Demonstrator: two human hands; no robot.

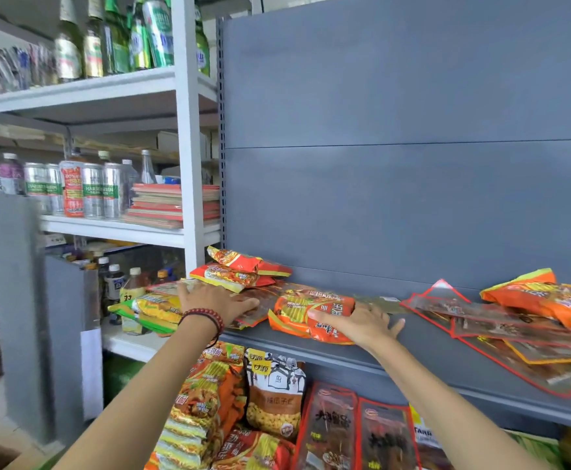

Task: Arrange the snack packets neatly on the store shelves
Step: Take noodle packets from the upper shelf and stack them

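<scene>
A: What is the biggest thing here?

B: The grey shelf (447, 354). Everything else sits relative to it: its tall grey back panel (409, 130) stands bare above, and a white rack of cans and bottles (189, 137) stands to its left.

A: And the snack packets?

B: A pile of flat red-edged packets (501, 330) sprawls at the shelf's right end, some hanging over the front lip, with an orange bag (548, 300) on top. Noodle packets (240, 271) are stacked at the shelf's left rear corner, and a yellow-green packet (152, 312) sticks out past the left end. More packets stand on the tier below.

A: The hands?

B: The left hand (214, 301) lies flat, fingers spread, on dark flat packets (260, 308) at the shelf's left. The right hand (367, 322) is open too, palm pressed against the side of an orange noodle packet (311, 317) at mid-shelf. Neither grips; I judge they are sliding packets together and squaring them.

A: Room to move?

B: Bare shelf lies just right of the right hand, up to the red-edged pile. The overhanging packets could slip off the front edge.
</scene>
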